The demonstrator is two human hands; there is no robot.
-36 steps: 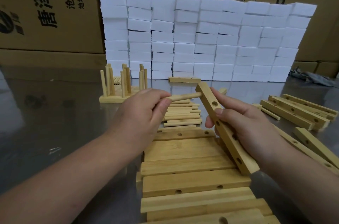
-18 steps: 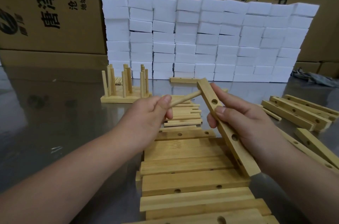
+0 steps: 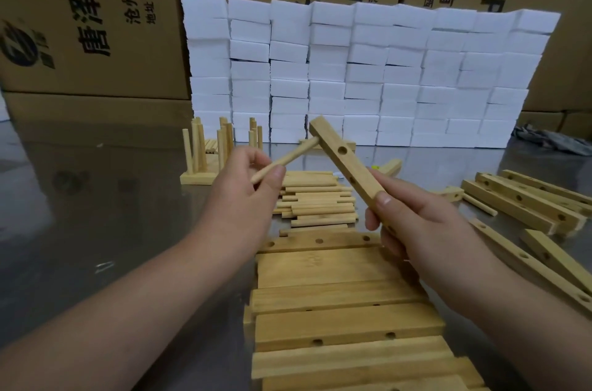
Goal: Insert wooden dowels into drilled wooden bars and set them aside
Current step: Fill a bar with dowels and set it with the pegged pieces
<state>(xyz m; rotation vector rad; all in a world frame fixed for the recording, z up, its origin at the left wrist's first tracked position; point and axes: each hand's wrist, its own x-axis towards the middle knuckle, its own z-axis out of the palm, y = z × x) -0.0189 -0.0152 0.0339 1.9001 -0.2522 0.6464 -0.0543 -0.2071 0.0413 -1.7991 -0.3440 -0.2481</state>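
**Dowel meets the upper end of a hand-held bar**

The drilled wooden bar (image 3: 347,163) is held tilted above the table (image 3: 96,214). It is gripped at its lower end by the right hand (image 3: 413,224), whose fingers (image 3: 382,200) are curled round it. The wooden dowel (image 3: 288,158) is pinched near its free end by the left hand (image 3: 246,189). Its far tip meets the side of the bar close to the upper end, apparently at a hole, though how deeply it is seated cannot be told.

Both pieces are judged light, stiff and dry, so slipping is little to be feared. The dowel is slender, so force is best kept along its axis and sideways bending avoided. A hold nearer the hole being filled is expected to steady the bar better than one at its far end.

A pile of loose dowels (image 3: 317,201) lies just beyond the hands, and stacked bars (image 3: 336,294) lie beneath them. Finished bars (image 3: 208,153) with upright dowels are set at the left rear.
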